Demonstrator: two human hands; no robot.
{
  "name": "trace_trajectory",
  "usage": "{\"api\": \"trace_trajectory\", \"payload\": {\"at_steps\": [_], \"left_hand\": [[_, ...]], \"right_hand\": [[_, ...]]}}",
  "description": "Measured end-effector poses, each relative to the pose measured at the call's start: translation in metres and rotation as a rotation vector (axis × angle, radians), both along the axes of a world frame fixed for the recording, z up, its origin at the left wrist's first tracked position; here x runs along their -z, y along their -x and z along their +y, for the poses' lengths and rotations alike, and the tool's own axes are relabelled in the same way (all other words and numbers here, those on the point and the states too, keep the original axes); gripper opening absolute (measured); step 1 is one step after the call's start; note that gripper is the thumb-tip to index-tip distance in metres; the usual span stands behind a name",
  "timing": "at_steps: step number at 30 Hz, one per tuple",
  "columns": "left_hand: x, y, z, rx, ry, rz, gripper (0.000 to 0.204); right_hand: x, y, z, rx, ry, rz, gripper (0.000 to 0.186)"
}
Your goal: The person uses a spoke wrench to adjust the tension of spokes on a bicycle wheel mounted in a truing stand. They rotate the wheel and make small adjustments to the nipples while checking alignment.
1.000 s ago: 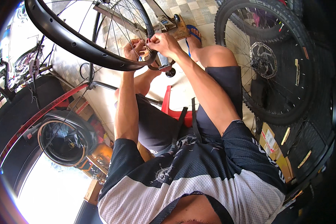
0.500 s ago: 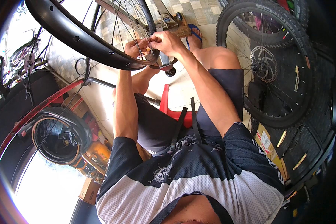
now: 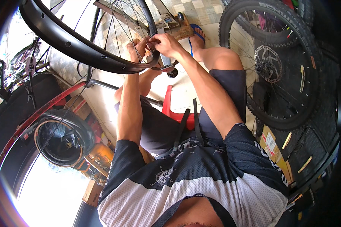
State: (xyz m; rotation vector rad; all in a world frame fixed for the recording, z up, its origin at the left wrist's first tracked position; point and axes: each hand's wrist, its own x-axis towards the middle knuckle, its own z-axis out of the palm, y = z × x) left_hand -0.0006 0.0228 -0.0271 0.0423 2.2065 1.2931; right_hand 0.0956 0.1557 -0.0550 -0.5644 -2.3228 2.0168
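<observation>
A black bicycle rim (image 3: pixel 85 55) without a tyre stands upright at the upper left, thin spokes (image 3: pixel 109 33) running inside it. Beyond the rim's near edge, my left hand (image 3: pixel 137 50) is closed among the spokes, its fingertips partly hidden. My right hand (image 3: pixel 166 44) comes from the other side, thumb and fingers pinched together beside the rim, close to the left fingertips. Whatever small piece lies between the fingers is too small to make out. Just below my right hand, a metal wheel stand (image 3: pixel 166 68) with a black knob supports the rim.
Wheels with knobbly tyres (image 3: pixel 227 38) lean at the right, one carrying a disc rotor (image 3: pixel 268 63). A red stool (image 3: pixel 167 104) shows between my legs. At the left are a loose tyre (image 3: pixel 88 132), a red bar (image 3: pixel 38 108) and cardboard boxes (image 3: pixel 91 193).
The rim has turned a little, its holes shifting along. My left hand has risen and closed in toward the right fingertips, while my right hand has shifted slightly left.
</observation>
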Motion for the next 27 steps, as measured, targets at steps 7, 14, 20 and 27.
{"api": "trace_trajectory", "payload": {"at_steps": [7, 14, 20, 27], "left_hand": [[-0.011, -0.001, -0.002, -0.077, -0.218, -0.034, 0.028], [-0.007, 0.003, -0.011, -0.025, -0.297, -0.1, 0.022], [-0.008, 0.005, -0.015, -0.027, -0.364, -0.185, 0.026], [0.005, 0.009, -0.007, 0.219, -0.099, -0.17, 0.04]], "right_hand": [[0.002, -0.003, 0.017, 0.255, 0.104, -0.033, 0.029], [0.002, -0.009, 0.018, 0.227, -0.076, -0.17, 0.031], [-0.002, -0.009, 0.011, 0.151, 0.002, -0.117, 0.028], [-0.006, -0.01, 0.011, 0.069, -0.073, -0.07, 0.026]]}}
